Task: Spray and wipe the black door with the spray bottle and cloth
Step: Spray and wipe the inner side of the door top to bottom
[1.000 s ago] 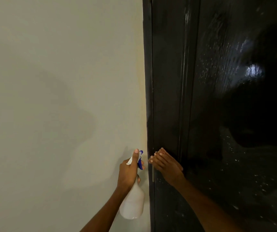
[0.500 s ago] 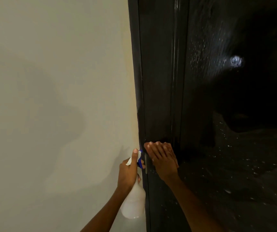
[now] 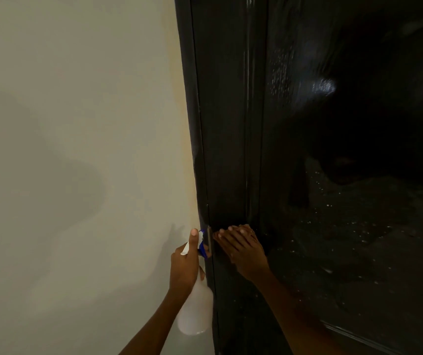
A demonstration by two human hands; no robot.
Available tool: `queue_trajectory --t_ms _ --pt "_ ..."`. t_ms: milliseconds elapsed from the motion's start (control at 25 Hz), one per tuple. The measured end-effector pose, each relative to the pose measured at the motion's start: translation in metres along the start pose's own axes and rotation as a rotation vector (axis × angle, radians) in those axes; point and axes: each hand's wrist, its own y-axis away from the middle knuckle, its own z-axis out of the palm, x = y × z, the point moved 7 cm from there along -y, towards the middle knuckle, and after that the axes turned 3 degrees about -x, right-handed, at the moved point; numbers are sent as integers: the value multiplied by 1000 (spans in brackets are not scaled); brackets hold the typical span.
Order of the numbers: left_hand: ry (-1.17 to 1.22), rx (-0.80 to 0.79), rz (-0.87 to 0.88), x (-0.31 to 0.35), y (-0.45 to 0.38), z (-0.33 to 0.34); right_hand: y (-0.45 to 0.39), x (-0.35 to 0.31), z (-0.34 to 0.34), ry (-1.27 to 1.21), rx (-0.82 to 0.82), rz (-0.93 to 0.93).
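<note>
Head view: the spray bottle [image 3: 195, 310] is gripped at the neck by the left hand [image 3: 183, 270], long axis upright, nozzle aimed at three o'clock toward the black door [image 3: 230, 149]. The right hand [image 3: 242, 248], nearer the door, is pressed flat on its droplet-speckled edge. No cloth is discernible. A pale wall [image 3: 77, 149] lies at nine o'clock.

Count: 1 spray bottle [image 3: 196, 310], 1 black door [image 3: 333, 175], 1 wall [image 3: 77, 124]. 2 hands (left hand [image 3: 185, 267], right hand [image 3: 243, 248]). Cloth count: can't tell.
</note>
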Motion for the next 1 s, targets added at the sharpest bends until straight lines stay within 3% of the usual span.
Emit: queue_trajectory --t_ms 240,480,680,840,920,1000 --pt "76 -97 97 56 6 33 -19 74 -161 71 217 126" --pt "179 -163 140 116 11 60 25 155 -293 218 528 278" --pt "220 -213 95 126 9 73 126 213 -264 111 711 666" --pt "222 -225 82 124 7 76 149 207 -231 -137 763 962" --pt "218 -223 82 125 6 76 125 194 -228 -183 723 924" --pt "207 -194 96 127 6 78 95 171 -204 20 558 605"
